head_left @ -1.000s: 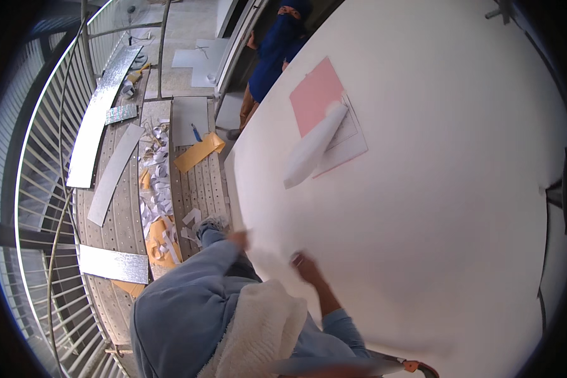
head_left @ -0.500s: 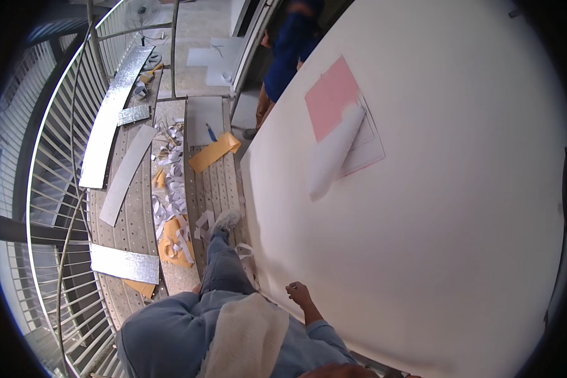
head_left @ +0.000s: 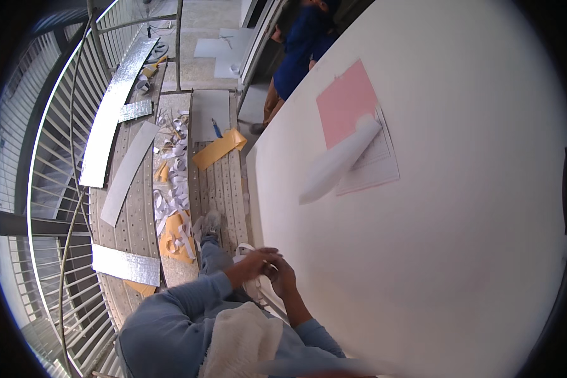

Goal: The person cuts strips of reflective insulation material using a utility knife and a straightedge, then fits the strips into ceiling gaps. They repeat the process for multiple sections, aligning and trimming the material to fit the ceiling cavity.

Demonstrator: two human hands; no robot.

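Fingers curled in against each other, a worker's left hand (head_left: 253, 266) and right hand (head_left: 283, 278) meet at the lower left edge of a broad white panel (head_left: 447, 233); whether they pinch anything cannot be told. Pale strips (head_left: 263, 296) loop beside that edge. On the panel, a curled white sheet (head_left: 340, 164) crosses a pink patch (head_left: 348, 104). Left of it lie an orange sheet (head_left: 220, 149) and white scraps (head_left: 177, 179); a co-worker (head_left: 299, 57) in blue stands beyond its upper left edge.

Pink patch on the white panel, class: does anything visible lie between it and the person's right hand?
Yes, in this view: the curled white sheet crosses the straight line from the right hand up to the pink patch. Between the hand and that sheet, only the white panel shows.
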